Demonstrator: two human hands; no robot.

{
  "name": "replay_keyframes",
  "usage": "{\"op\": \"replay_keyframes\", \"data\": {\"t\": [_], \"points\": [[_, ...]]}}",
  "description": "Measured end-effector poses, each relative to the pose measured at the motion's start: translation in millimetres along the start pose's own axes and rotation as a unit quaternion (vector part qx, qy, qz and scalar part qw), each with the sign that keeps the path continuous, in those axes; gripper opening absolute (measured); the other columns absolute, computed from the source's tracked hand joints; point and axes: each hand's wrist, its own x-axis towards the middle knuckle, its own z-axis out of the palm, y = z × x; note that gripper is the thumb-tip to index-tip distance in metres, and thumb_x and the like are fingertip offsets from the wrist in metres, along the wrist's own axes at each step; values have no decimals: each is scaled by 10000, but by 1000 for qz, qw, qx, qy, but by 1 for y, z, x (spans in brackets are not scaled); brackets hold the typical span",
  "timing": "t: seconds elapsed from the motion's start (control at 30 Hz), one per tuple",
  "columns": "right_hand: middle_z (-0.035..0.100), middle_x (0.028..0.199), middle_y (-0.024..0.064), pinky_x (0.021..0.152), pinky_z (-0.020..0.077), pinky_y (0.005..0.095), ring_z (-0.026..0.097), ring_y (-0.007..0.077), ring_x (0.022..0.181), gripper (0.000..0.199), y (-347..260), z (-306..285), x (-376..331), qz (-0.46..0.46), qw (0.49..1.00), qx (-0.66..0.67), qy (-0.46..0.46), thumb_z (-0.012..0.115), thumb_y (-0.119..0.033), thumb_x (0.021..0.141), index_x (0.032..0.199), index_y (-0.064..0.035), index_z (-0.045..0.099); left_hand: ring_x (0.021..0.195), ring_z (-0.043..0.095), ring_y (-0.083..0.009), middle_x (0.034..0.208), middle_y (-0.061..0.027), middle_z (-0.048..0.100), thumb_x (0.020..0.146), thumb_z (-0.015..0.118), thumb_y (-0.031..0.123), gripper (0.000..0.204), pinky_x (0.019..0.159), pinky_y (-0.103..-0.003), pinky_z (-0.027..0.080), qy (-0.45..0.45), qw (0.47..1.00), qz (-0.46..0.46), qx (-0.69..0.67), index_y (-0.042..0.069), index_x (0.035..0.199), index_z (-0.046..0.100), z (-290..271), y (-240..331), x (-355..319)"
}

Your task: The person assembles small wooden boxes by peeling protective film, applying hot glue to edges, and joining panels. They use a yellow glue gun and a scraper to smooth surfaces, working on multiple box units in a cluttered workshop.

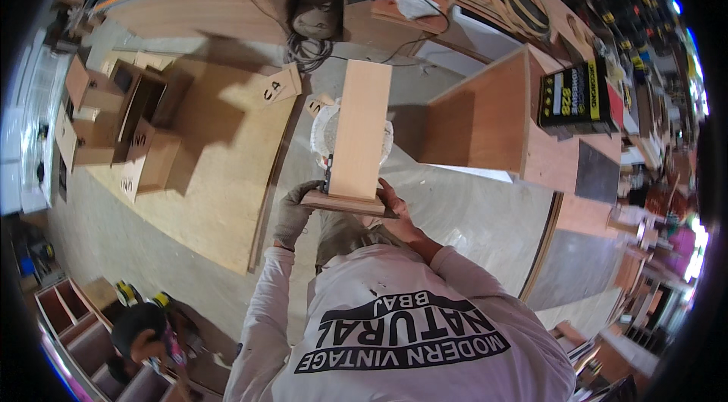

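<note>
Looking down over a workshop floor, we see a large pale plywood sheet [220,167] lying flat to our left, with several small open brown wooden boxes [121,121] resting on its far corner, and a tall open-sided brown plywood cabinet [493,121] standing to our right with a black and yellow carton [576,98] on top. Between them, we hold a long light-brown wooden board [360,129] upright in front of us, its lower end joined at a right angle to a shorter board. Our left hand [296,212], in a grey work glove, has its fingers wrapped on the lower left corner of the piece, and our bare right hand [394,212] clamps the lower right edge from beneath. We judge the two boards already set together, while the rest of the piece is not yet built. A white round plastic bag [326,136] sits behind the board. Room is open on the concrete floor [455,205] ahead, though the cabinet edge lies near on the right. Another person's dark-haired head [140,330] shows low on our left, well apart.
</note>
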Motion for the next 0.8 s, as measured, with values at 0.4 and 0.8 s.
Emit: {"op": "replay_keyframes", "data": {"t": [0.4,0.8], "points": [[708,1040,93,874,562,335,699,186,944,197,-10,-69,-46,96,961,147,215,648,-178,1032,1143,-15,638,824,651,-80,1081,-37,754,912,744,125,424,633,-242,508,66,996,-49,34,52,1323,675,3,34,-9],[697,1017,124,835,559,343,683,248,913,191,-134,-113,83,-142,963,-145,175,672,-179,1016,1131,-27,660,542,558,-106,746,-17,638,980,705,318,336,503,-236,438,229,956,-109,-146,67,1203,679,74,93,-69]]}}
